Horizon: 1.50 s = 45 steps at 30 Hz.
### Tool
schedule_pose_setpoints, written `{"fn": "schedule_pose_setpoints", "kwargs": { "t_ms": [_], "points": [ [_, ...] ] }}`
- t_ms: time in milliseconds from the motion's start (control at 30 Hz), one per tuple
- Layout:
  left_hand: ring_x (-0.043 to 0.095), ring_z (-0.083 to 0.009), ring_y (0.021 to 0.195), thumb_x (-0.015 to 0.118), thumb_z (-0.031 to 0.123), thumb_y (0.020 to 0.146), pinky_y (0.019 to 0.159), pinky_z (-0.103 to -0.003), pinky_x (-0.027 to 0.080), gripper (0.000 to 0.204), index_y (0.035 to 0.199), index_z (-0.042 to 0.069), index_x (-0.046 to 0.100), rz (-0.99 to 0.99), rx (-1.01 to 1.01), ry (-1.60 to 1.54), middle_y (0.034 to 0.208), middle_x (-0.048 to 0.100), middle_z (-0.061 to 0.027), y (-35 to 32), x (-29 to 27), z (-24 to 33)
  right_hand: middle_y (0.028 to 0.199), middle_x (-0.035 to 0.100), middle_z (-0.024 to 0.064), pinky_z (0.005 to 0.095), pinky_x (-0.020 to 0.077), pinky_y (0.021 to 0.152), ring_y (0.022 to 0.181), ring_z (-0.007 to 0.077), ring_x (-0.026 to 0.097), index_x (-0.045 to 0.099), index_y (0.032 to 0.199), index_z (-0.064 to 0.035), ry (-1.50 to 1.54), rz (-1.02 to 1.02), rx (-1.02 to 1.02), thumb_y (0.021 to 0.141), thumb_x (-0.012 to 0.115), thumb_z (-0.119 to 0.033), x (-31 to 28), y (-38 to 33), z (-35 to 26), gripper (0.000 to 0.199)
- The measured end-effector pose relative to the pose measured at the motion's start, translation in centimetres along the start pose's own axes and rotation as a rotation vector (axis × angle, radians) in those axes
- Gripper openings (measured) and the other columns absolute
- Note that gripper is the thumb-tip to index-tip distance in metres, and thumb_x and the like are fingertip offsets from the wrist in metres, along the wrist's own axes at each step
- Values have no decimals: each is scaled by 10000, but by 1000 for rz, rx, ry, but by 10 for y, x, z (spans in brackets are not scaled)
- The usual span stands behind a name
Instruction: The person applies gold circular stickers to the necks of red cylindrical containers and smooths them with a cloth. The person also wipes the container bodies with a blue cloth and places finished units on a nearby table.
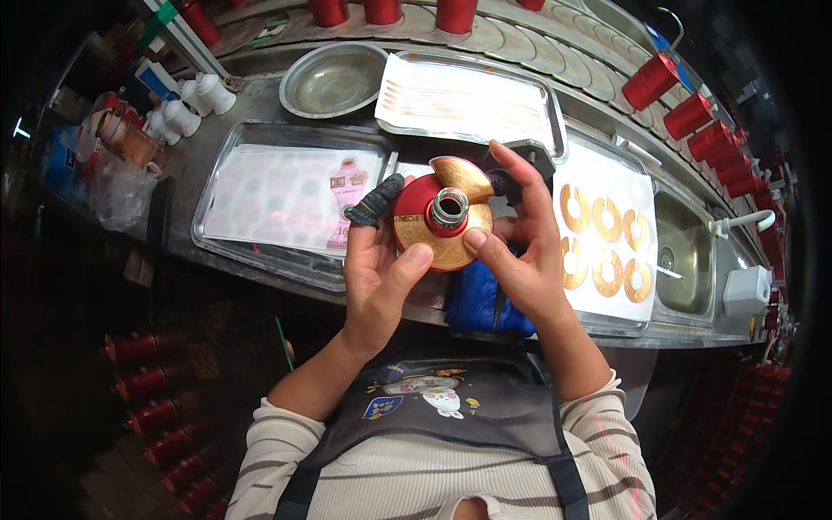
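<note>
A red bottle (414,192) is held in front of me, its open glass neck (450,206) facing up at me. A gold arc-shaped label (440,251) curves around its shoulder; the far end of the label stands up off the surface. My left hand (373,277) is closed round the bottle's left side, its thumb on the gold label and a dark knitted cover on one finger. My right hand (533,260) grips the right side, thumb pressing the label near the neck, index finger extended upward. The bottle's lower body is hidden.
A sheet with several gold arc labels (607,218) lies to the right, beside a sink (689,282). Printed pink sheets lie in a left tray (227,156). Behind are a metal bowl (303,100), another tray (559,139) and a conveyor (511,43) carrying red bottles (650,82).
</note>
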<state>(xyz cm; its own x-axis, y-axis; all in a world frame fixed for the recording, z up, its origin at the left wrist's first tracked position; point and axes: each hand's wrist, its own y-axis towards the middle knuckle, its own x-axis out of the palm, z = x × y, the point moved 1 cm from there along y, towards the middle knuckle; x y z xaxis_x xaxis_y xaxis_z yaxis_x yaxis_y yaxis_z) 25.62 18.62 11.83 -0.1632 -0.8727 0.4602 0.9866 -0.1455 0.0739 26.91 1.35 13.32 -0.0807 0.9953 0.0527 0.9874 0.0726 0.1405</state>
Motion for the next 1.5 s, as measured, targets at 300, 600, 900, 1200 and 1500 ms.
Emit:
{"fn": "schedule_pose_setpoints", "kwargs": {
  "t_ms": [300,600,900,1200,1500],
  "points": [
    [434,-248,1367,607,127,960,1159,-393,329,663,1512,-25,273,14,31,32,1484,401,-183,-3,4,2,1512,403,183,223,549,765,934,108,670,293,1523,-4,-43,-53,78,878,718,-126,-7,0,-8,782],
    [411,-327,1329,547,394,1015,1116,-445,329,478,1232,-22,637,59,475,683,1425,354,-208,-16,-6,-16,1431,450,109,175,410,604,723,24,509,314,1522,-13,-37,-40,48,865,723,-111,-11,-2,-10,780],
    [370,-373,1364,496,447,1020,1150,-529,241,493,1136,13,700,96,553,1058,1426,371,-208,-9,-4,1,1358,470,94,186,416,633,750,40,511,308,1530,-26,1,-27,40,874,708,-124,-16,-3,-6,775],
    [262,-443,1414,576,474,972,1140,-664,118,394,988,119,745,1,618,1407,1442,366,-139,-35,24,5,1303,489,92,207,470,754,920,64,558,321,1527,-35,59,-54,105,893,677,-110,-23,-7,-12,732],
    [153,-477,1436,730,330,870,1121,-666,-34,209,860,122,754,78,654,1537,1492,344,-106,-44,65,-10,1289,562,55,167,431,693,758,2,517,443,1468,-32,81,-11,-65,892,609,-45,-32,-3,-1,600]
  ]
}}
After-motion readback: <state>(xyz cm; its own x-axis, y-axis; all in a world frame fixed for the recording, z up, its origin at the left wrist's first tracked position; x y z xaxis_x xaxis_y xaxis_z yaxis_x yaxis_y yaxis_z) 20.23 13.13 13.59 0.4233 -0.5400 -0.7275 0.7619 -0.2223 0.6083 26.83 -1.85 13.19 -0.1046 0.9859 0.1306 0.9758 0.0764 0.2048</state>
